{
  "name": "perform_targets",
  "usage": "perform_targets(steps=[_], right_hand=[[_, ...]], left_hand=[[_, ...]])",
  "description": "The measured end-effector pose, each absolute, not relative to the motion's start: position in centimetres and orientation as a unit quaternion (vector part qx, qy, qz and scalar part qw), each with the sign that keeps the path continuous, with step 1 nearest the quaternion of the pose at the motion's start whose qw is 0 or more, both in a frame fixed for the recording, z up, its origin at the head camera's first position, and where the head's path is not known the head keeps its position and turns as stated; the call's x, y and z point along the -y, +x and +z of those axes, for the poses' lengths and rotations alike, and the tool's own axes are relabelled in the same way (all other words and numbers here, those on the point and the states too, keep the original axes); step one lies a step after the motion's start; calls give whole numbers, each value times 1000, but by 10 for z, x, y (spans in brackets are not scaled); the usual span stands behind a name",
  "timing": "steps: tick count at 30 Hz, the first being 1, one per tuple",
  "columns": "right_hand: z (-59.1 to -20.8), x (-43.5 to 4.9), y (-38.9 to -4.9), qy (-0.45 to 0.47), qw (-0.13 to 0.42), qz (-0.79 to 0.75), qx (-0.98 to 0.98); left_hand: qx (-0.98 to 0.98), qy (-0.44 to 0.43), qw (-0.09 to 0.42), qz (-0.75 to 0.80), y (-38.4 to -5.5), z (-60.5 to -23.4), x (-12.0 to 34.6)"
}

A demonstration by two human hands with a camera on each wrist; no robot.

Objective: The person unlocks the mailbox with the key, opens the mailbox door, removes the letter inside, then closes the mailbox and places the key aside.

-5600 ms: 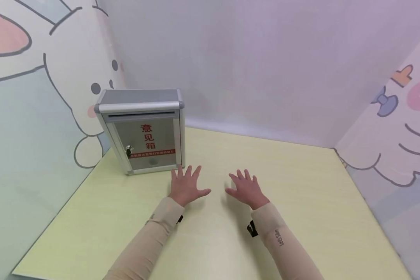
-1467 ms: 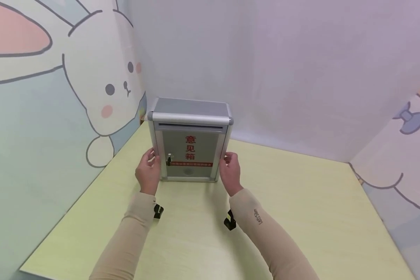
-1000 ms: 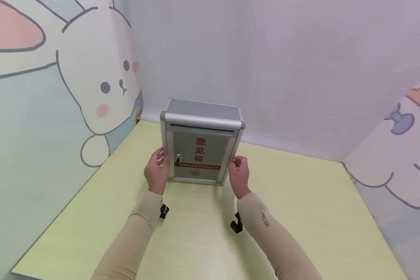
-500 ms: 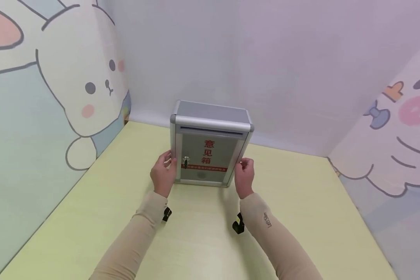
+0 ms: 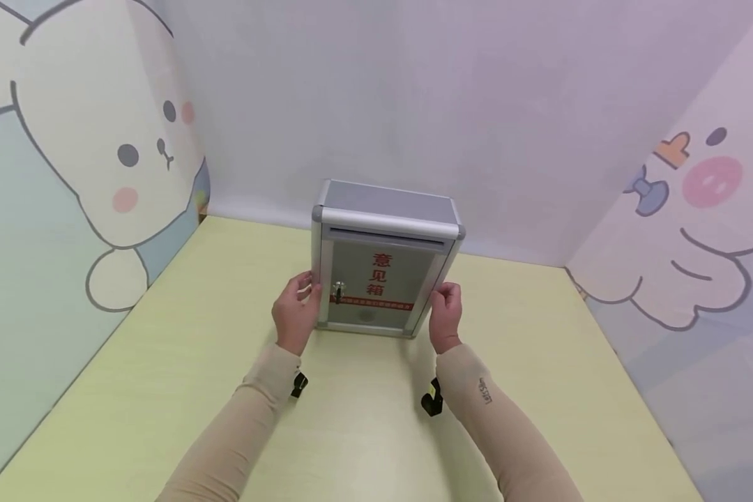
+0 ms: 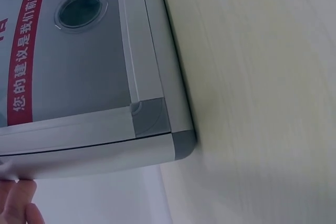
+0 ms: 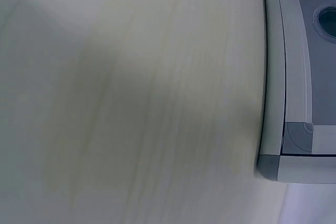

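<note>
I reach both long beige cloth-sleeved forearms [image 5: 226,439] forward, bare left hand [image 5: 293,317] gripping with bent fingers [image 6: 18,200], bare right hand [image 5: 445,317] opposite, likewise gripping.

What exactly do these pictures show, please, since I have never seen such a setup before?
There is no machine here: a person works with two bare hands. The head picture comes from a camera worn on the head, looking forward and down; the other two come from cameras worn on the wrists. On the pale yellow table stands a grey box with a slot, a small lock and red lettering on its front. The left hand and right hand hold it at opposite sides. The left wrist picture shows fingers against the box; the right wrist picture shows its other lower corner, no fingers.
</note>
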State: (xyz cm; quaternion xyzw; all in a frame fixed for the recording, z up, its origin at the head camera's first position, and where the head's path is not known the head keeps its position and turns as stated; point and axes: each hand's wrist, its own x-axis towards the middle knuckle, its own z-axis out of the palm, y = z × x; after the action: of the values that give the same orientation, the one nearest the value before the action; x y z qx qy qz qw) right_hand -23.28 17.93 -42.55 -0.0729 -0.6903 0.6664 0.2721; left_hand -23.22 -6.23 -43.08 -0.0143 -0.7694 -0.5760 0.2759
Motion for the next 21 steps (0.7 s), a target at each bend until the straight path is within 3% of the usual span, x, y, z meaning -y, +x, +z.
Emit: perform_targets(steps=[8,21], right_hand=[[-430,-192,-232,-86,271,667,688],[-432,-197,-228,-69,337,644,684]], left_hand=[[769,-35,305,-560,-228,-440,53],[762,-75,332,-552,-228,-446,48]])
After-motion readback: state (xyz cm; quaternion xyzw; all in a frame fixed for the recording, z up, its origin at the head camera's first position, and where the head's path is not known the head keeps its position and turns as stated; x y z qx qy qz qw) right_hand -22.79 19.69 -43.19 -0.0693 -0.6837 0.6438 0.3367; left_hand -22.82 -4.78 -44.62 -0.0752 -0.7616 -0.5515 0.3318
